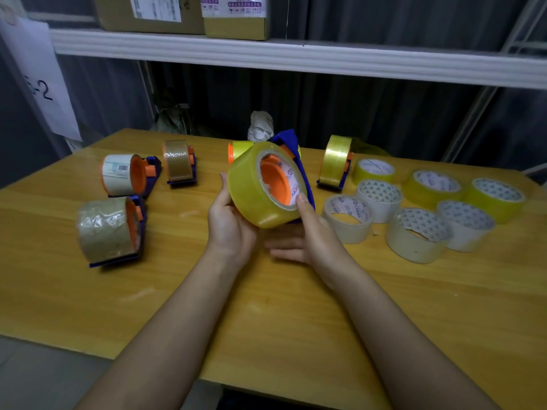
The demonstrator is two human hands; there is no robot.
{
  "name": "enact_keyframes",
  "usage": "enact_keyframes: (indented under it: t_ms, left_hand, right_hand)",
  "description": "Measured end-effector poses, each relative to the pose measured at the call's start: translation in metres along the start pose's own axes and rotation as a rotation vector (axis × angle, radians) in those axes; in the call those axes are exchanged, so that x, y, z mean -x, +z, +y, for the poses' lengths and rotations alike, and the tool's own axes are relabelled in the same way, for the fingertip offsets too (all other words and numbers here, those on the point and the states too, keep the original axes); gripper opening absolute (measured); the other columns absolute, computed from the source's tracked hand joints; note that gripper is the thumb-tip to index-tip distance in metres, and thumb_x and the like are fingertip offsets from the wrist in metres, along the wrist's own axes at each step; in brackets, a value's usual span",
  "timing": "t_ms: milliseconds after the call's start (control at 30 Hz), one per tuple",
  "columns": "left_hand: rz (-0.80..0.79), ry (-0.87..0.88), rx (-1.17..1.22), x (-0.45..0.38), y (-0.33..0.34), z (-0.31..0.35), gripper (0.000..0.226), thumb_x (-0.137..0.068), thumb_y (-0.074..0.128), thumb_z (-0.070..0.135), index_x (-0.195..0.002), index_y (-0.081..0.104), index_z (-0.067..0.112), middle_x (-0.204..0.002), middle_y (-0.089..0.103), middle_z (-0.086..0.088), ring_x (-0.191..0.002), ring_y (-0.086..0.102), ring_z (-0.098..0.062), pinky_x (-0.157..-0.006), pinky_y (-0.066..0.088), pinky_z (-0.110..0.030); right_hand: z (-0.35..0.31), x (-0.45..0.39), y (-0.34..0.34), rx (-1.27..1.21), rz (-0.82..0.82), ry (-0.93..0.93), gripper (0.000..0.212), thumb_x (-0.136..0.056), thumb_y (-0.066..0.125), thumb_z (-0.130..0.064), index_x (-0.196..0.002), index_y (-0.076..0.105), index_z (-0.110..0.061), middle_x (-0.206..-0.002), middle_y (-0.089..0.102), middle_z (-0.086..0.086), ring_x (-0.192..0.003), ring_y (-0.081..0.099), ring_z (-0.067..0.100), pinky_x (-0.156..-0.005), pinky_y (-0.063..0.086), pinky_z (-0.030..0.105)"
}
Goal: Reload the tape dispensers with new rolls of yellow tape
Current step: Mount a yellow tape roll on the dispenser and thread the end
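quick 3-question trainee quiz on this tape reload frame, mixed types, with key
1. True or false: the yellow tape roll sits around the orange hub of the held dispenser.
2. Which hand's thumb presses the roll's cardboard core? A left hand B right hand
3. Fill in: the loose rolls lie on the table's ____ side.

Key: 1 true; 2 B; 3 right

Yellow tape roll [254, 184] seated on blue dispenser's [302, 176] orange hub
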State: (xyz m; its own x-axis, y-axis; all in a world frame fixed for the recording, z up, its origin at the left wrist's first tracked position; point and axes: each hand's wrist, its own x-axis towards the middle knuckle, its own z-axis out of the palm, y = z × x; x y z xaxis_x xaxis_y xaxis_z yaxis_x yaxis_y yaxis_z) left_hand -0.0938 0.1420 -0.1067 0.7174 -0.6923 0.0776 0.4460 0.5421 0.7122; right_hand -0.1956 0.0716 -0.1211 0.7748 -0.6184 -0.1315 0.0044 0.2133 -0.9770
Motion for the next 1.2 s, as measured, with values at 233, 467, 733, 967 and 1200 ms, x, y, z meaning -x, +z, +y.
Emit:
enact_keyframes:
  t_ms: [233, 467, 733, 967, 1200]
  left_hand:
    - [0.027, -0.027, -0.235, -0.005, -0.002, -0.007, 0.032, -0.102, 0.036, 0.023, -0.120, 0.058, 0.008, -0.108, 0.067, -0.010, -0.096, 0.065, -0.018, -0.084, 0.054, -0.032]
    - [-0.080, -0.018, -0.571, -0.001, -0.003, -0.013, 0.106, -0.050, 0.051, 0.092, -0.133, 0.048, 0.026, -0.126, 0.061, 0.002, -0.107, 0.064, -0.013, -0.096, 0.049, -0.042]
    - [0.032, 0.061, -0.703, -0.004, -0.007, -0.022, 0.129, -0.027, 0.042, 0.102, -0.118, 0.056, 0.011, -0.099, 0.068, -0.006, -0.081, 0.069, -0.011, -0.062, 0.052, -0.015]
    - [0.057, 0.129, -0.739, -0.003, -0.006, -0.020, 0.112, -0.050, 0.041, 0.094, -0.126, 0.052, 0.012, -0.101, 0.067, 0.000, -0.091, 0.066, -0.010, -0.078, 0.051, -0.023]
    - [0.067, 0.136, -0.734, -0.003, -0.005, -0.022, 0.082, -0.070, 0.038, 0.070, -0.119, 0.052, 0.006, -0.082, 0.061, 0.002, -0.076, 0.060, -0.011, -0.070, 0.048, -0.022]
  right_hand:
    - [-0.002, -0.002, -0.007, -0.202, 0.128, -0.216, 0.029, -0.102, 0.043, -0.033, -0.127, 0.054, -0.027, -0.126, 0.061, 0.001, -0.116, 0.060, 0.019, -0.086, 0.056, 0.050]
    - [-0.003, -0.001, -0.020, 0.191, 0.300, -0.371, 0.048, -0.096, 0.044, -0.047, -0.142, 0.040, -0.033, -0.139, 0.051, -0.009, -0.128, 0.047, 0.007, -0.108, 0.042, 0.037]
    - [-0.001, 0.000, -0.016, 0.165, 0.307, -0.395, 0.068, -0.080, 0.049, -0.059, -0.137, 0.044, -0.022, -0.119, 0.060, 0.011, -0.105, 0.062, 0.015, -0.096, 0.051, 0.036]
    - [0.001, 0.000, -0.018, 0.183, 0.275, -0.431, 0.064, -0.080, 0.049, -0.055, -0.134, 0.044, -0.020, -0.120, 0.057, 0.021, -0.093, 0.062, 0.011, -0.083, 0.051, 0.022]
    - [0.004, -0.002, -0.020, 0.175, 0.269, -0.421, 0.064, -0.082, 0.047, -0.054, -0.135, 0.044, -0.019, -0.120, 0.057, 0.014, -0.098, 0.060, 0.006, -0.085, 0.049, 0.018]
